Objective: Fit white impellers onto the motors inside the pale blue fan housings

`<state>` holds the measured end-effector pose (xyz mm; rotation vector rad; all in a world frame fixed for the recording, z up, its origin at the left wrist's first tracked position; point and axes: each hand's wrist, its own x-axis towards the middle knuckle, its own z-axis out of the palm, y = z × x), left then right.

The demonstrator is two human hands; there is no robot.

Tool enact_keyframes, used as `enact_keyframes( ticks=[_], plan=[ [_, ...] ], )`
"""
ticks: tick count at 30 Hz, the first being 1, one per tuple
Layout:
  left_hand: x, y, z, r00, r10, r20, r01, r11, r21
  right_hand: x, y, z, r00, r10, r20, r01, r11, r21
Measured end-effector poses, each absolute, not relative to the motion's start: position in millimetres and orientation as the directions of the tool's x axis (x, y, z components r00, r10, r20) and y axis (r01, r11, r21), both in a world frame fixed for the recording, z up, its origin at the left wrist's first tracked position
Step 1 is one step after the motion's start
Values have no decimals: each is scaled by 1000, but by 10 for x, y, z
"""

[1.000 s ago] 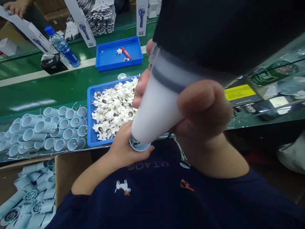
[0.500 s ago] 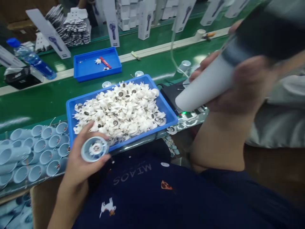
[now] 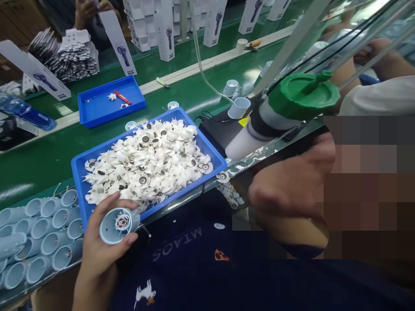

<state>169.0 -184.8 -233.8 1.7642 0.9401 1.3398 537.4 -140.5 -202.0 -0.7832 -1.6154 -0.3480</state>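
My left hand (image 3: 97, 246) is wrapped round a light-blue fan housing (image 3: 108, 229), its open end facing me and a copper-wound motor core (image 3: 122, 221) showing inside. A thin wire hangs from its right side. Just behind it, a blue tray (image 3: 218, 163) is heaped with small white fan blades (image 3: 168, 151), some showing dark round hubs. On the right, my blurred right hand (image 3: 288, 181) is below a whitish tumbler (image 3: 244, 142) with a dark band and green lid, apart from it. Its fingers are smeared and partly covered by pixelation.
Rows of light-blue housings (image 3: 42, 229) lie at the left. A smaller blue tray (image 3: 112, 110) with a red pen sits farther back. Two light-blue cups (image 3: 239, 108) stand near a black device (image 3: 214, 129). Printed boxes (image 3: 167, 36) line the far side; another person's arms show at upper right.
My right hand has let go of the tumbler, which now stands at the table edge, and has drawn back downward. The left hand still holds the housing. The view has shifted.
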Motion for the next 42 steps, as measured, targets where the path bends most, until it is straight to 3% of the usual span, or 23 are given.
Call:
enact_keyframes(
  ticks=[2, 3, 4, 6, 8, 13, 18, 19, 20, 22, 23, 24, 25, 26, 28, 34, 36, 38, 40, 42],
  plan=[
    [1730, -1846, -2327, 201, 870, 450, 115, -477, 871, 5125, -1352, -2003, -348, 190, 918, 605, 793, 66],
    [1749, -1854, -2324, 205, 871, 446, 107, -473, 874, 4996, -1266, -1997, -498, 274, 823, 601, 793, 101],
    [1767, -1868, -2324, 212, 872, 440, 99, -467, 878, 4871, -1157, -1992, -611, 446, 654, 637, 767, 72],
    [1784, -1910, -2330, 231, 874, 428, 91, -457, 885, 4648, -934, -1990, -639, 712, 291, 751, 659, 37],
    [1768, -1961, -2344, 246, 877, 413, 100, -447, 889, 4478, -787, -1995, -589, 802, 100, 808, 585, 68],
    [1630, -2063, -2393, 197, 900, 388, 139, -418, 898, 4278, -787, -1978, -454, 888, 64, 890, 449, 86],
    [1558, -2057, -2446, 133, 913, 387, 113, -401, 909, 4279, -890, -1796, -402, 912, 88, 916, 401, 22],
    [1562, -2045, -2456, 113, 905, 411, 90, -421, 903, 4295, -920, -1761, -404, 908, 108, 912, 409, -27],
    [1571, -2033, -2465, 94, 893, 440, 65, -446, 893, 4310, -955, -1738, -412, 902, 131, 890, 429, -152],
    [1600, -2012, -2477, 84, 874, 478, 28, -481, 876, 4323, -1038, -1744, -436, 889, 141, 657, 422, -624],
    [1615, -2004, -2479, 93, 873, 479, 25, -483, 875, 4316, -1082, -1771, -458, 881, 114, 403, 320, -857],
    [1631, -1998, -2478, 113, 877, 466, 41, -473, 880, 4300, -1124, -1810, -492, 868, 67, 117, 143, -983],
    [1646, -1993, -2472, 129, 886, 445, 77, -456, 886, 4275, -1162, -1854, -537, 843, 15, -113, -54, -992],
    [1660, -1988, -2462, 139, 896, 422, 134, -439, 888, 4245, -1195, -1899, -586, 809, -34, -242, -215, -946],
    [1688, -1976, -2427, 146, 904, 402, 283, -427, 859, 4183, -1242, -1973, -655, 751, -86, -339, -393, -855],
    [1779, -1911, -2287, 219, 824, 523, 580, -541, 609, 4098, -1259, -2077, -734, 676, -71, -359, -475, -804],
    [1805, -1909, -2265, 226, 805, 549, 621, -553, 556, 4089, -1266, -2084, -719, 691, -81, -331, -443, -833],
    [1829, -1917, -2260, 220, 799, 559, 657, -545, 521, 4074, -1294, -2053, -665, 747, -17, -260, -252, -932],
    [1855, -1924, -2271, 213, 796, 567, 685, -535, 494, 4051, -1335, -1989, -615, 772, 161, -59, 159, -986],
    [1886, -1917, -2293, 215, 787, 579, 698, -538, 473, 4025, -1371, -1924, -635, 697, 334, 193, 561, -805]
  ],
)
